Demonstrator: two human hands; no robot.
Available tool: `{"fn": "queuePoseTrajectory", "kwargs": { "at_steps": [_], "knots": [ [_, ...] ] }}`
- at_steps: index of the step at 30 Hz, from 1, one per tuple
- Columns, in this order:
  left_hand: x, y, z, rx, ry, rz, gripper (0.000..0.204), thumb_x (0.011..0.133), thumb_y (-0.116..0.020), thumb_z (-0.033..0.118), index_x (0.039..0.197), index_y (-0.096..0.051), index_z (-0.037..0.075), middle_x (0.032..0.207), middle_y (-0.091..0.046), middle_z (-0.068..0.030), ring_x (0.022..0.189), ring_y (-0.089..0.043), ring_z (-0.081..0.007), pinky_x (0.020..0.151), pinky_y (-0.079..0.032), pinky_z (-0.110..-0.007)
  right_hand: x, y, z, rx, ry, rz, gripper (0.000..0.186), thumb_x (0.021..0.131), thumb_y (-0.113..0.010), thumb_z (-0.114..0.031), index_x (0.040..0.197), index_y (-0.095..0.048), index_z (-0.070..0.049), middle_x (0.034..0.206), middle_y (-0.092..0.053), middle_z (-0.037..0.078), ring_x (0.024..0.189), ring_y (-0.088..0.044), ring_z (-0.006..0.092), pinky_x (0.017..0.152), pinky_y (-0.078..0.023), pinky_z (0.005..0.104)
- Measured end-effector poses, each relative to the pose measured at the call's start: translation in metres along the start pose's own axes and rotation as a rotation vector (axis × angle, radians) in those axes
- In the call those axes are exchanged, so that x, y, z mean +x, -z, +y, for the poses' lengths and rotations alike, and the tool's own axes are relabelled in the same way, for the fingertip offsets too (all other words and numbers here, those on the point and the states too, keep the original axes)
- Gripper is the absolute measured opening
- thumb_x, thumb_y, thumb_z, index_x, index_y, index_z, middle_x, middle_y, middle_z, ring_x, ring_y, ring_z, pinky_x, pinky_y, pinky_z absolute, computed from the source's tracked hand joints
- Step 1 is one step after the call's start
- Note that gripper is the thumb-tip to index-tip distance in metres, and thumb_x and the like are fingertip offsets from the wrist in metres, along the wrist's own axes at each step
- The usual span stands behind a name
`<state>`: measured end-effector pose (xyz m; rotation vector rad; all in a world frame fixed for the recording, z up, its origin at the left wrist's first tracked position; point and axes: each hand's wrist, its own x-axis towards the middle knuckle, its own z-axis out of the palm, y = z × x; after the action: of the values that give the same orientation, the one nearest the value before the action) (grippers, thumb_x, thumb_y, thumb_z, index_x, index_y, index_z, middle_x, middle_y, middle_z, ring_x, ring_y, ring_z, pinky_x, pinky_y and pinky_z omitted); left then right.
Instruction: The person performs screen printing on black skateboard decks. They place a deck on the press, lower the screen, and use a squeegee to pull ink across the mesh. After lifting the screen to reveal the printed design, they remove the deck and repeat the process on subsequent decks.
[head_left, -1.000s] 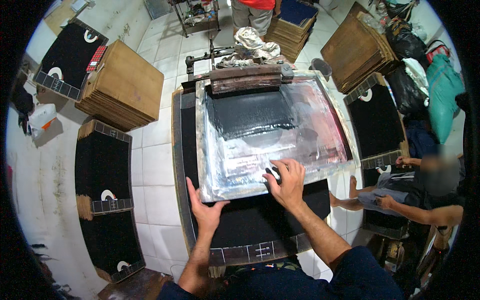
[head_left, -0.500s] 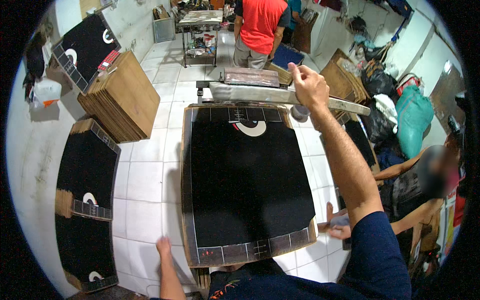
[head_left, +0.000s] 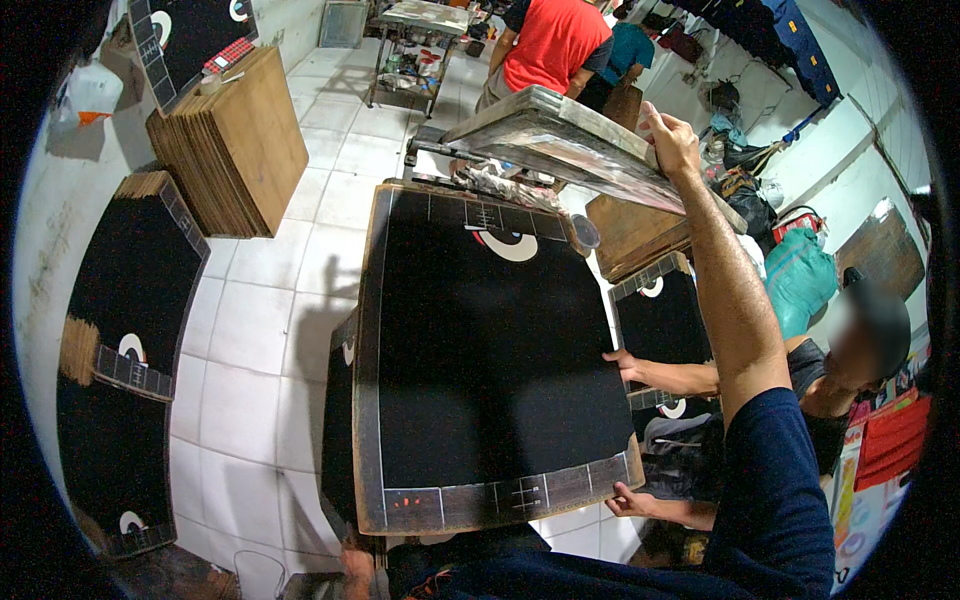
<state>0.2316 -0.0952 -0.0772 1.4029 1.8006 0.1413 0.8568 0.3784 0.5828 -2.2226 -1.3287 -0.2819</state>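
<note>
My right hand (head_left: 672,145) is closed on the edge of a wooden-edged screen printing frame (head_left: 560,135), which is tilted up over the far end of a board. Below it lies the large board (head_left: 490,380), covered with black cloth bearing a white curved print (head_left: 510,247) near its far edge. A second black-covered board (head_left: 341,430) shows beneath its left side. My left hand (head_left: 358,568) is low by the board's near left corner; its fingers are dim and partly hidden. A co-worker's two hands (head_left: 622,366) touch the board's right edge.
Black-covered boards (head_left: 130,270) lean along the left wall by a stack of brown boards (head_left: 230,150). More printed boards (head_left: 660,315) stand at right near the seated co-worker. A person in a red shirt (head_left: 555,50) stands behind the frame, near a metal rack (head_left: 415,60).
The frame has swung from nearly upright to a lower tilt, my right hand moving with it. The co-worker's hands have come to the board's edge. My left hand has dropped lower.
</note>
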Motion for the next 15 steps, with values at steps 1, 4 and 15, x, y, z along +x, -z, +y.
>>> {"fn": "queuePoseTrajectory", "kwargs": {
  "at_steps": [1, 4, 15],
  "knots": [
    [0.006, 0.000, 0.000, 0.059, 0.236, -0.134, 0.049, 0.096, -0.060, 0.015, 0.143, -0.058, 0.004, 0.127, -0.066, -0.0212, 0.105, -0.065, -0.0430, 0.094, -0.054, -0.049, 0.001, 0.001, -0.001, -0.011, 0.002, 0.003, 0.072, 0.095, -0.047, -0.078, 0.106, -0.082, -0.016, 0.099, -0.080, 0.006, 0.106, -0.073, 0.0259, 0.096, -0.052, 0.0413],
    [0.010, 0.020, -0.013, 0.222, 0.292, -0.152, 0.045, 0.097, -0.060, 0.017, 0.139, -0.061, 0.002, 0.124, -0.068, -0.0206, 0.106, -0.066, -0.0428, 0.092, -0.054, -0.050, 0.003, 0.003, -0.003, -0.035, -0.007, 0.003, 0.071, 0.094, -0.047, -0.078, 0.107, -0.083, -0.018, 0.102, -0.080, 0.007, 0.110, -0.072, 0.0277, 0.097, -0.052, 0.0424],
    [0.046, 0.198, 0.068, -0.055, -0.167, 0.696, 0.022, 0.094, -0.074, 0.015, 0.098, -0.072, -0.006, 0.089, -0.070, -0.0184, 0.085, -0.067, -0.0361, 0.077, -0.052, -0.046, 0.015, 0.009, -0.010, -0.052, -0.006, 0.023, 0.071, 0.091, -0.048, -0.080, 0.116, -0.081, -0.022, 0.124, -0.075, 0.015, 0.121, -0.068, 0.0351, 0.103, -0.051, 0.0477]
  ]
}}
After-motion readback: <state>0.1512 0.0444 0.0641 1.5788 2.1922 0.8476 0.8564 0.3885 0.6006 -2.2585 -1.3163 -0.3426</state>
